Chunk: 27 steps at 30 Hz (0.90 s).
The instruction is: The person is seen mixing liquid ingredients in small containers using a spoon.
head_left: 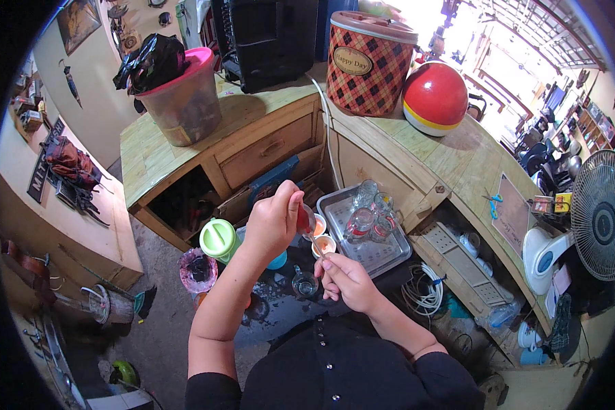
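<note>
My left hand (273,222) is raised, its fingers wrapped round a reddish, see-through container (306,220) whose exact kind is mostly hidden. Its lower end tilts toward a small white cup (324,246) with something orange inside. Just behind stands a second white cup (318,224), also with orange in it. My right hand (348,279) is closed beside the nearer cup, thumb and fingers pinched; what they hold, if anything, is too small to make out. A clear glass mug (305,281) stands left of my right hand.
A metal tray (389,256) holds several drinking glasses (369,215). On the left stand a green-lidded jug (219,239) and a pink-rimmed container (198,270). The wooden counter (253,113) carries a plaid cooler (369,65), a red ball-shaped container (436,99) and a fan (598,215). Coiled cable (422,290) lies right.
</note>
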Available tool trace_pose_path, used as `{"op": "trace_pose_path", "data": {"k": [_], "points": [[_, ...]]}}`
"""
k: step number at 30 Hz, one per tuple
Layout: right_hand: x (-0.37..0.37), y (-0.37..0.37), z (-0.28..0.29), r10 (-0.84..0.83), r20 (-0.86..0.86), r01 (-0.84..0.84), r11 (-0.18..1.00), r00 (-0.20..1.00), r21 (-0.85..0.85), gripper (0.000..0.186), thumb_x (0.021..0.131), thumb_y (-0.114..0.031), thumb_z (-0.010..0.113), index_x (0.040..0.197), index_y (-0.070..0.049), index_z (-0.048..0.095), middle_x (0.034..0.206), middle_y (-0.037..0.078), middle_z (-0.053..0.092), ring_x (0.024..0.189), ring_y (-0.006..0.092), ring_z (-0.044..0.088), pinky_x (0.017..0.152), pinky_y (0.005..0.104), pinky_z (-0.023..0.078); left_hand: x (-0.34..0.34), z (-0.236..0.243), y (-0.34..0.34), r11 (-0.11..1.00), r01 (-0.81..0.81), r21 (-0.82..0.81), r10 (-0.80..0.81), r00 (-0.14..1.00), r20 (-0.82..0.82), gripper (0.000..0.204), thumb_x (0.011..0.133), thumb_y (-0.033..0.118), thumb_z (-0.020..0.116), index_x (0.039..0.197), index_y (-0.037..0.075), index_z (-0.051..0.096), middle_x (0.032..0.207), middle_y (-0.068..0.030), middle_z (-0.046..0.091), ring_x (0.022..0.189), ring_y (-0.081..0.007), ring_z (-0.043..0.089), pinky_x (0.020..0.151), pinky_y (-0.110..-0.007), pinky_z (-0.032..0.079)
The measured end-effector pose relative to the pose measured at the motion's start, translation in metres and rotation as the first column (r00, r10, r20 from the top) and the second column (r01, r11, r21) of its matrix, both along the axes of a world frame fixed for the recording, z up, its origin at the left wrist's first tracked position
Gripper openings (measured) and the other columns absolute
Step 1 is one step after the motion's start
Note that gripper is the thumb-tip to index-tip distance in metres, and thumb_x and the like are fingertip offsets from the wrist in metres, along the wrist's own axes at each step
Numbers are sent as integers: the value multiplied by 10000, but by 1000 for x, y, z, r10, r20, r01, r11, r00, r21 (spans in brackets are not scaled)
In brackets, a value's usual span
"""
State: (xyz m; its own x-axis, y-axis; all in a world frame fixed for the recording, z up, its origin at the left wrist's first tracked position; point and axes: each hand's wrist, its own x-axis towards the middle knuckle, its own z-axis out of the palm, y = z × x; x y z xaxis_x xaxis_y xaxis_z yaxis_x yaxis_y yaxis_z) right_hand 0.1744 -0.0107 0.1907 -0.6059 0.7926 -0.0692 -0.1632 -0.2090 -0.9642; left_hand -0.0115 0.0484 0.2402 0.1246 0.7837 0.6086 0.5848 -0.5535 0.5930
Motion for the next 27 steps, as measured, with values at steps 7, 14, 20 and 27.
{"op": "trace_pose_path", "data": {"k": [7,14,20,27], "points": [[0,-2,3,22,8,-22,1000,1000,9,278,1018,-232,335,903,-31,490,578,-35,400,487,35,396,539,210,426,-4,3,7,991,-32,130,49,990,-128,162,946,147,508,822,56,460,562,-126,541,524,-333,576,450,-399,432],[3,-3,6,81,-44,-82,996,996,-35,307,1021,-251,325,895,-31,498,559,-42,381,458,37,387,532,222,453,-8,6,10,993,-10,119,31,985,-172,192,948,169,510,802,58,453,556,-128,536,518,-330,570,448,-400,424],[6,-4,9,117,-103,-126,988,988,-90,321,1021,-264,328,886,-29,500,542,-47,361,434,37,372,517,225,448,-12,12,9,1000,4,27,0,992,-124,195,949,169,504,795,58,461,562,-132,539,529,-332,571,465,-403,429],[8,-4,9,125,-124,-139,984,984,-109,308,1009,-289,362,886,-34,484,532,-50,320,411,53,347,523,254,463,-12,12,10,996,19,87,-10,994,-111,221,936,153,532,753,42,477,572,-140,531,541,-335,560,481,-392,427]]}}
